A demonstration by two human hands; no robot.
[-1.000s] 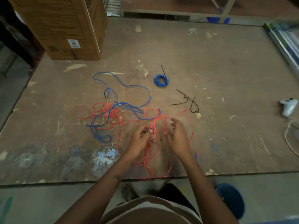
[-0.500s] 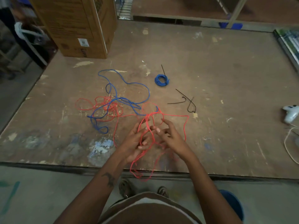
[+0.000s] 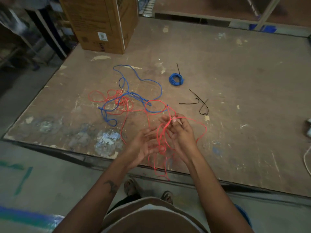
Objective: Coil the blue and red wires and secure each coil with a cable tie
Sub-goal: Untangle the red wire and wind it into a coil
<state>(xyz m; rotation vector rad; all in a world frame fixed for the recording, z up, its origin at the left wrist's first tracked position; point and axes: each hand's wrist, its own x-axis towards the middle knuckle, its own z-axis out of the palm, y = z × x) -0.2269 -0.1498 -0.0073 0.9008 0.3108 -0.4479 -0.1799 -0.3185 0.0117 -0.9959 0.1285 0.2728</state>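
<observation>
Both hands work above the near edge of the worn brown board (image 3: pixel 235 81). The right hand (image 3: pixel 180 135) pinches several strands of the red wire (image 3: pixel 201 125) between thumb and fingertips, and the gathered loops hang from that pinch toward the person, their long axis running roughly from far to near. The left hand (image 3: pixel 143 147) is open, palm turned up, fingers spread beside the hanging strands. The rest of the red wire trails leftward across the board into a tangle with the loose blue wire (image 3: pixel 146 79). Farther off lies a small blue coil (image 3: pixel 175 79) already bound, its tie tail pointing away. Loose black cable ties (image 3: pixel 202 105) lie right of the tangle.
</observation>
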